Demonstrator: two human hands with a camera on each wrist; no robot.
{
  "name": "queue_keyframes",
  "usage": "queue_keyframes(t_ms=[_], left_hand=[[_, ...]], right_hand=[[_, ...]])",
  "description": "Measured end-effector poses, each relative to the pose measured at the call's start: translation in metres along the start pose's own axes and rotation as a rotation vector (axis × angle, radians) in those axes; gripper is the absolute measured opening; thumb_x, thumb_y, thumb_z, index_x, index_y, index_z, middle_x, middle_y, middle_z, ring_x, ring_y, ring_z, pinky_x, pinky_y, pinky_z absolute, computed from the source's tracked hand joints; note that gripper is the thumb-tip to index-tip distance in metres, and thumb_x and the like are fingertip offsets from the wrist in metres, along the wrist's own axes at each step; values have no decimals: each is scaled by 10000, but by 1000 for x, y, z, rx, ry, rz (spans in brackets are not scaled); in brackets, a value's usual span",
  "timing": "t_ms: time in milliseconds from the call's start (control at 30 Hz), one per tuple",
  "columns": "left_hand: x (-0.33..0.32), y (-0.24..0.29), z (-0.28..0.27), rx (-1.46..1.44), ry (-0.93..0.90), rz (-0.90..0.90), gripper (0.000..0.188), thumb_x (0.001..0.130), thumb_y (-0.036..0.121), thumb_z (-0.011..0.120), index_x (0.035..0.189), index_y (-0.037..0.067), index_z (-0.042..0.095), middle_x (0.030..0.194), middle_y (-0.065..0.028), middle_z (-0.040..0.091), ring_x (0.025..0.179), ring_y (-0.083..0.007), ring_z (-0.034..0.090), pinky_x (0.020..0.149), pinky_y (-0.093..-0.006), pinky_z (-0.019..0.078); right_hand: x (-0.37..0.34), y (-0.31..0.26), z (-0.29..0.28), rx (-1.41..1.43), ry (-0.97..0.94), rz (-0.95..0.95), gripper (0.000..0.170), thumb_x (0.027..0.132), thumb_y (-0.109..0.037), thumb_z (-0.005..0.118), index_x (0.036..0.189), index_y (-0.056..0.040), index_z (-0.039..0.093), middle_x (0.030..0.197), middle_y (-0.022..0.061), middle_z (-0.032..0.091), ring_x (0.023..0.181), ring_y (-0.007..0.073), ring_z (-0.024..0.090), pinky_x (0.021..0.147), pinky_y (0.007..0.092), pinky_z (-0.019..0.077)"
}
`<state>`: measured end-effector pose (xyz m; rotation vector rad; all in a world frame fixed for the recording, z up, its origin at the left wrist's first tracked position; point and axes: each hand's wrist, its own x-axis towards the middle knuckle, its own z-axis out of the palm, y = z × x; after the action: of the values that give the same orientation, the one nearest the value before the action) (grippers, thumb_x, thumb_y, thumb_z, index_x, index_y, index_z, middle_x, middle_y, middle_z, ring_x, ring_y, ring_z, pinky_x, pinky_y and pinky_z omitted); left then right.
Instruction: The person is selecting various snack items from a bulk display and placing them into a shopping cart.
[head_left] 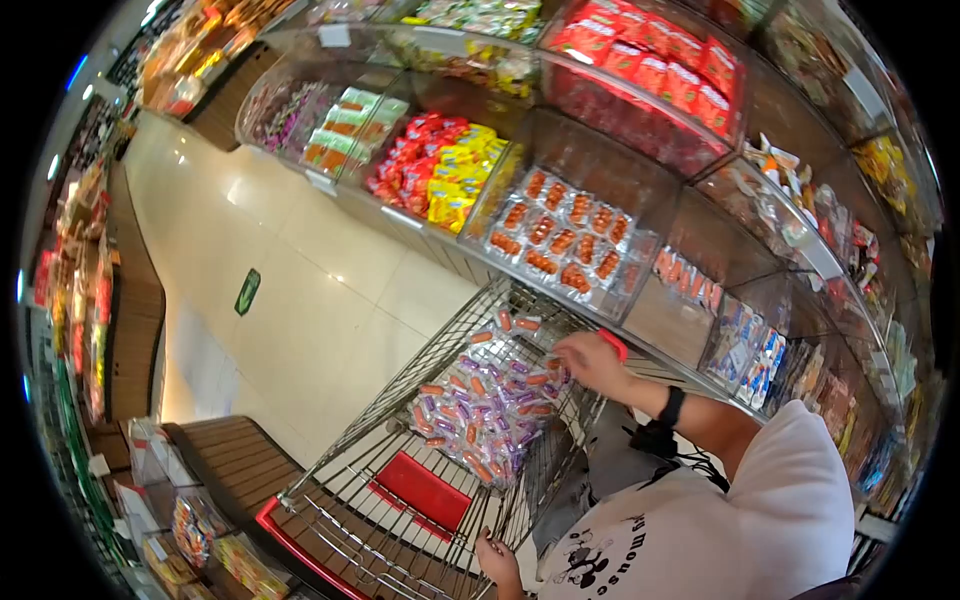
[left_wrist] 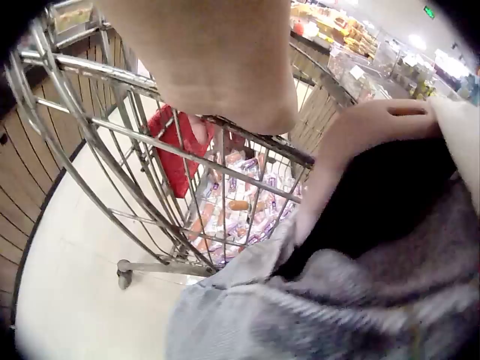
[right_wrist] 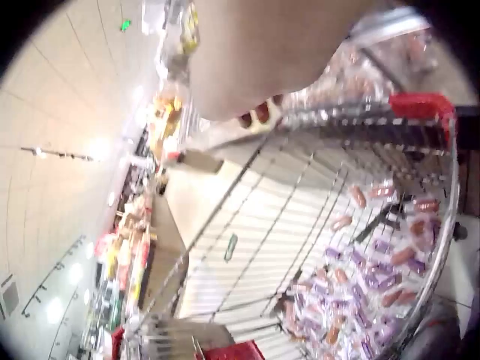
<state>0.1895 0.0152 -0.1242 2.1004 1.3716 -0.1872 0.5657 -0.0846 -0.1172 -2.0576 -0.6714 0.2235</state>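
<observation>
Clear packets of orange and purple-wrapped sausages (head_left: 480,410) are heaped in a wire shopping cart (head_left: 345,455). In the head view my right hand (head_left: 592,362) is over the cart's side by the heap, fingers loosely bent and nothing visible in them. Only a blurred part of that hand (right_wrist: 262,60) shows in the right wrist view, above the cart. My left hand (head_left: 497,562) is at the cart's near side, beside a red panel (head_left: 420,492); whether it grips the wire is unclear. The left wrist view shows skin over the cart's edge and the packets (left_wrist: 244,206) behind the wires.
Clear bins along the shelf hold vacuum-packed reddish snacks (head_left: 560,235), red and yellow packets (head_left: 440,165) and bags of other snacks. The tiled floor (head_left: 330,225) runs beyond the cart, with a green floor sign (head_left: 247,292). Wooden displays (head_left: 235,445) stand opposite.
</observation>
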Motion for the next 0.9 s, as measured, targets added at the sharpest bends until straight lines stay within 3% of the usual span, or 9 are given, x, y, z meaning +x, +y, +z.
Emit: queue_keyframes(t_ms=[100,200,300,433,600,700,733,833,900], left_hand=[[5,3,2,-2,22,-38,298,687,14,446,983,-7,470,840,-153,511,683,-274,522,578,-343,420],[7,-10,7,116,-1,-16,278,686,29,449,960,4,489,806,-141,536,678,-273,536,580,-324,436],[3,-11,8,286,-164,-155,248,694,77,458,921,-17,494,773,-177,516,714,-331,493,641,-356,409],[7,-4,5,223,19,4,176,675,117,479,817,14,502,741,-171,501,689,-329,483,611,-390,403],[7,-4,-1,208,-91,55,151,697,99,475,821,13,491,724,-155,500,665,-313,489,593,-373,410],[6,-13,7,254,27,140,158,705,108,474,831,14,492,729,-159,503,668,-308,496,584,-376,412],[8,-19,14,359,-57,42,152,717,114,472,837,22,491,757,-164,513,683,-310,505,582,-376,416],[13,1,4,71,-26,8,244,688,32,451,925,6,504,817,-140,548,687,-264,543,584,-317,439],[12,-6,6,60,-19,59,227,685,28,457,904,12,513,823,-129,559,695,-253,549,590,-315,440]], right_hand=[[6,62,95,-79,-524,268,156,713,-119,497,833,-22,522,752,137,546,669,260,542,588,336,419],[24,86,155,-404,-810,386,224,679,-150,523,861,-21,522,811,156,559,729,287,553,605,363,428],[20,139,209,-512,-681,520,225,693,-162,495,850,-11,552,851,186,552,798,325,537,661,383,433],[5,199,245,-507,-588,651,261,686,-210,494,780,22,566,812,213,552,784,320,540,664,388,435],[-8,220,249,-418,-489,697,237,645,-154,563,807,18,544,800,200,550,760,349,525,652,386,430],[-4,217,245,-490,-525,692,204,663,-130,543,814,6,545,831,191,541,796,330,516,636,396,422],[-3,210,242,-483,-523,669,197,667,-125,537,816,4,546,837,191,539,801,325,516,632,396,420],[-2,234,251,-408,-673,818,173,663,-119,525,779,5,559,786,198,542,756,312,530,610,386,419],[-8,226,254,-220,-570,838,167,668,-129,523,707,28,565,724,197,556,704,308,552,608,372,445]])
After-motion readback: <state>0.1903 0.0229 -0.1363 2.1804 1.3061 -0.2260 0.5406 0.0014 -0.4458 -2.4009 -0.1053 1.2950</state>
